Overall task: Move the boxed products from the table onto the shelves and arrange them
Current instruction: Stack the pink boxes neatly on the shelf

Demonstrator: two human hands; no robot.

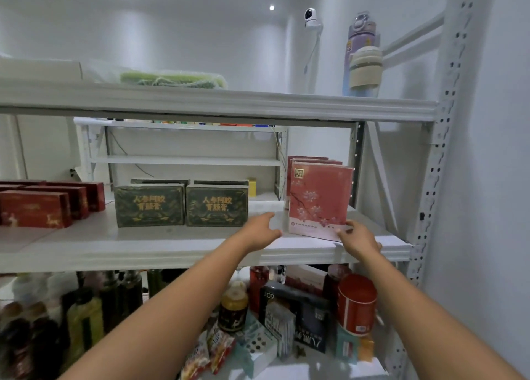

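On the shelf [114, 253], 3 pink boxes [319, 196] stand beside 4 green boxes [149, 206]. Left hand [258, 232] hovers relaxed, empty; right hand [358, 240] touches the front pink one, grip unclear.

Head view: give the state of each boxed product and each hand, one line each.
front pink box: upright at the right end of the middle shelf, others behind it.
green boxes: two, standing side by side, closed.
red boxes: lying flat, left end.
left hand: open, holds nothing.
right hand: touches front pink box's lower corner; grip unclear.
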